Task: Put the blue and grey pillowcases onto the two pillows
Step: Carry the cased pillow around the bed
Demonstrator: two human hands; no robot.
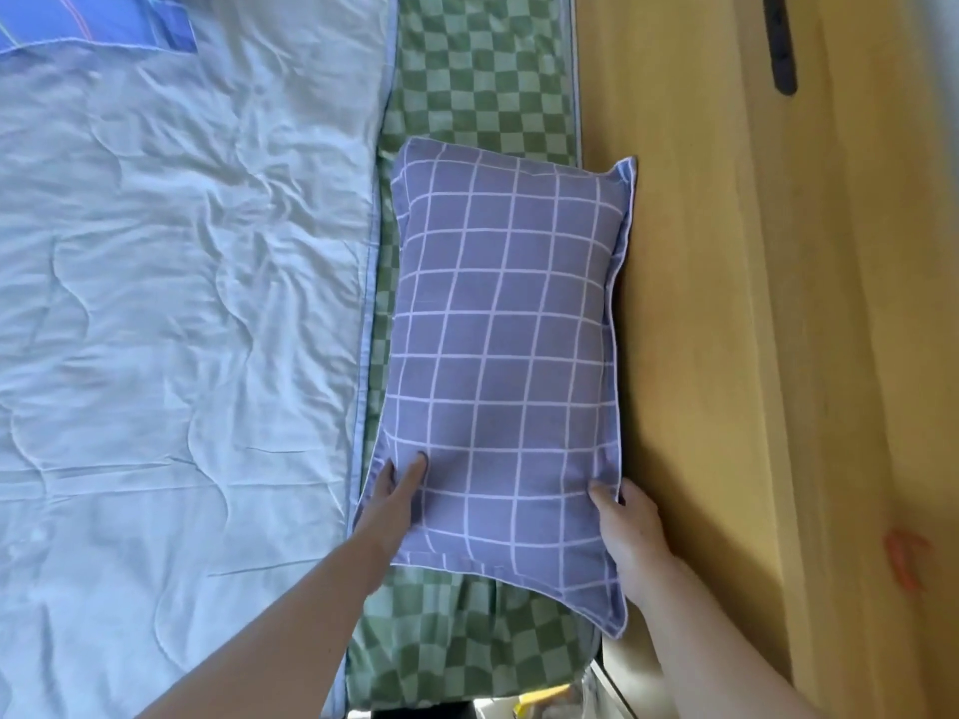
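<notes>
A pillow in the grey pillowcase [498,355], crossed by thin white grid lines, lies lengthwise on the green checked sheet against the wooden board. My left hand [392,498] grips its near left edge, thumb on top and fingers under the flap. My right hand [625,526] grips the near right edge, thumb pressing on the cover. At the far left top corner lies a pillow in the blue pillowcase [98,20] with thin stripes, mostly cut off by the frame.
A pale blue quilt [171,303] covers the left of the bed. The green checked sheet [482,80] runs in a strip beside it. A wooden headboard or cabinet [752,303] stands along the right, with a black strap [781,44] hanging at the top.
</notes>
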